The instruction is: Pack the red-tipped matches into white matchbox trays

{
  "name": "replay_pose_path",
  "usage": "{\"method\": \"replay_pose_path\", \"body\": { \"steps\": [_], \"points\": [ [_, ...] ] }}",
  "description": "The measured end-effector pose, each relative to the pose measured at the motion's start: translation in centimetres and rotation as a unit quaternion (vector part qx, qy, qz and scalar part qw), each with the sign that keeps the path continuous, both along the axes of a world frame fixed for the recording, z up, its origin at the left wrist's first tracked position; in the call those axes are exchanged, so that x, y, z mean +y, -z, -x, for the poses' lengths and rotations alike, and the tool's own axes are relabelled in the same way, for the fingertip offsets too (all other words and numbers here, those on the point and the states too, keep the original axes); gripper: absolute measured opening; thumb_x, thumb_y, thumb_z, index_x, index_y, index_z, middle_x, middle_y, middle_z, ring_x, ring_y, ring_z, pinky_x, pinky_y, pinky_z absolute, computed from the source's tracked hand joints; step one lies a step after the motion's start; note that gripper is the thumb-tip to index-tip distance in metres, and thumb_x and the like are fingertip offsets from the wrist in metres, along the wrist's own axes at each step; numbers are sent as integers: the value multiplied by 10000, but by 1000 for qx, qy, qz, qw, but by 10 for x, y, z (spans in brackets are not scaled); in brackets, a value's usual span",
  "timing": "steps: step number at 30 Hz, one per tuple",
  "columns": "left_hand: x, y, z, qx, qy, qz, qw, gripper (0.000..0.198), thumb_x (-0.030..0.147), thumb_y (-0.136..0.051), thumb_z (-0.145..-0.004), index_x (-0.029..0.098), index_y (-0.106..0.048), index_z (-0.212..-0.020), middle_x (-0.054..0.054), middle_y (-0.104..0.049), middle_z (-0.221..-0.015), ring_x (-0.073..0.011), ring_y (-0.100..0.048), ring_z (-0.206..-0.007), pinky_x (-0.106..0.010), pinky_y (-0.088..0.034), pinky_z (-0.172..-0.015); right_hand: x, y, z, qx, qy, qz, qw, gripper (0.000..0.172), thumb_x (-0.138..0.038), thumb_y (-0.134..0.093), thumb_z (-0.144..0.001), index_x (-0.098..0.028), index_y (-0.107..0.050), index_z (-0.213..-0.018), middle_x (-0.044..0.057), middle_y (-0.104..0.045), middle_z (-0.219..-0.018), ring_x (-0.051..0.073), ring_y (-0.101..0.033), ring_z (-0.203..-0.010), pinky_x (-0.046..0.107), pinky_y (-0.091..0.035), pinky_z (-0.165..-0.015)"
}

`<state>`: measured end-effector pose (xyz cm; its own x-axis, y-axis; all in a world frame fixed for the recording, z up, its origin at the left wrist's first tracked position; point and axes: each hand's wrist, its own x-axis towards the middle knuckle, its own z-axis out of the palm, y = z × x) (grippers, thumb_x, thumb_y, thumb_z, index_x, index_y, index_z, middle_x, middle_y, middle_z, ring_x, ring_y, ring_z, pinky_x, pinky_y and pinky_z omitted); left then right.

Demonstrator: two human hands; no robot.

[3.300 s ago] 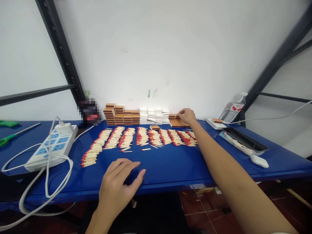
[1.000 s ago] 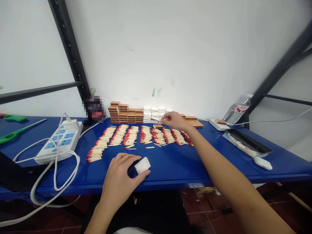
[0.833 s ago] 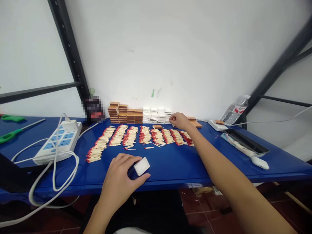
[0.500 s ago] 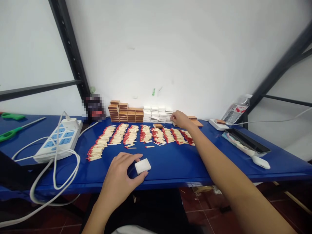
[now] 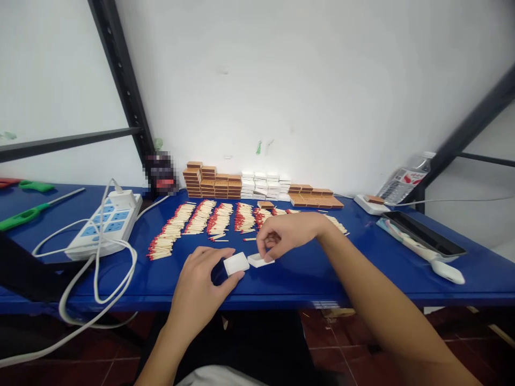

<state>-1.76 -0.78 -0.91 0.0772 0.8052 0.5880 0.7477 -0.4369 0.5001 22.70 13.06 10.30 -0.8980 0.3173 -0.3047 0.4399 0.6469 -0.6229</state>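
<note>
My left hand grips a small white box between thumb and fingers, its plain flat face turned up, low over the front of the blue table. Just right of it, my right hand pinches a white matchbox tray that looks hollow on top. The tray's left end is close to the box; whether they touch I cannot tell. Behind my hands lie several rows of red-headed matches, some hidden by my right hand. Stacked white trays stand against the wall.
Brown matchbox sleeves are stacked left of the white trays, and more brown sleeves lie right of them. A power strip with loose cables is at left, near a green lighter. A bottle and a black tray are at right.
My right hand has come back from the stacks at the wall toward my left hand, bringing a white matchbox tray. My left hand keeps its white box. The view has shifted slightly.
</note>
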Motion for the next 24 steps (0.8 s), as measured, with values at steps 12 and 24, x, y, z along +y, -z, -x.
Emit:
{"method": "replay_pose_path", "body": {
  "steps": [12,24],
  "points": [
    [-2,-1,-1,1,72,20,997,303,346,-893,-870,299,-793,-1152,-26,-806,-1071,-258,-714,-1029,-386,-584,-898,-7,34,46,176,69,-57,980,199,-354,-742,-928,-163,-788,-953,-73,-417,-636,105,-375,-602,272,-305,-590],
    [-7,-2,-6,49,68,2,996,334,447,-882,-888,288,-794,-1168,24,-848,-1089,-182,-750,-729,-302,-567,-665,14,34,22,159,130,-90,974,274,-427,-805,-892,-153,-804,-906,-56,-465,-607,117,-401,-589,281,-304,-588]
  ]
}}
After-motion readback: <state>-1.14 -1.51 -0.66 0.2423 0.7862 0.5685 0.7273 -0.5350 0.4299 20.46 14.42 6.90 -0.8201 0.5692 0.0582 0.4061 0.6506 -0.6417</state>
